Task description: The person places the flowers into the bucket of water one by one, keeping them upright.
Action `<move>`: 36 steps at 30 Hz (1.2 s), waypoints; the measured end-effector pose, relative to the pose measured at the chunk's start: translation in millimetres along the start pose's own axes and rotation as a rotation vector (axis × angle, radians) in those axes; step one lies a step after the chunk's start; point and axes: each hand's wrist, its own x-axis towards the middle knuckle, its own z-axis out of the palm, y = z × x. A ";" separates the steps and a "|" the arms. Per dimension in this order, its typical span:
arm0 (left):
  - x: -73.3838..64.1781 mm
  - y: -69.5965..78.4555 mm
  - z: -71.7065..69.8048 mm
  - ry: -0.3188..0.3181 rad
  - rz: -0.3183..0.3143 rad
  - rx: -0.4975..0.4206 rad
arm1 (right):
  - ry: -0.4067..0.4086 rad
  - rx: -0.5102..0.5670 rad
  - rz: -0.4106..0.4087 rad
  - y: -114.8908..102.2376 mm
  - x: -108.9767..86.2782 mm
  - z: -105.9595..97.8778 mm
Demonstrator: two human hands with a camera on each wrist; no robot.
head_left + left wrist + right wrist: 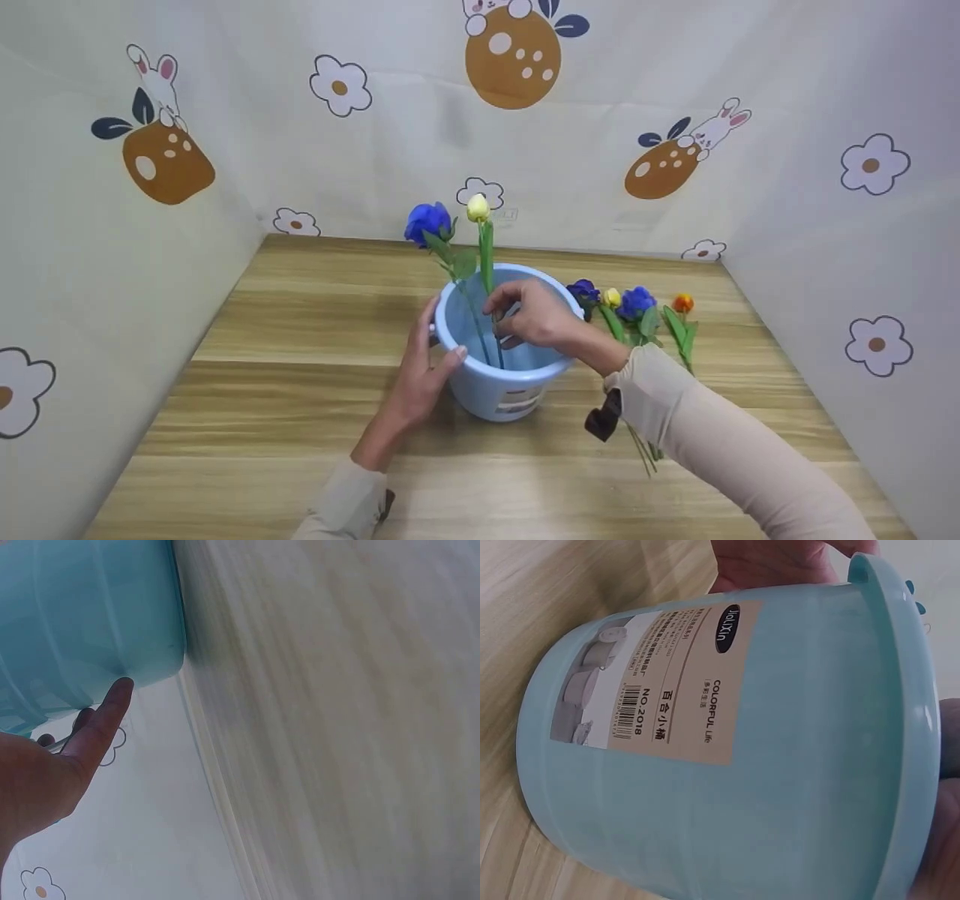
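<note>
A light blue plastic bucket (484, 390) stands upright on the wooden table. My left hand (420, 375) holds its left side, thumb over the rim and fingers along the outer wall; the left wrist view shows a fingertip (120, 686) against that wall. Over the bucket's mouth, my right hand (536, 315) pinches the stem of a pale yellow tulip (478, 208), whose bloom rises above the rim. Just left of it, a blue rose (429, 223) leans in the bucket with its bloom outside the rim. A printed label (652, 682) faces the right wrist camera.
Right of the bucket lie a dark blue flower (583, 291), another yellow tulip (611, 298), a blue rose (638, 302) and an orange tulip (683, 303), their stems toward the front. My right forearm partly covers the stems. Patterned cloth walls (405, 150) enclose the table (300, 322).
</note>
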 end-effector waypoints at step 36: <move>-2.6 0.6 0.0 -0.004 -0.036 0.005 | -0.145 -0.088 0.005 -1.4 1.9 -6.4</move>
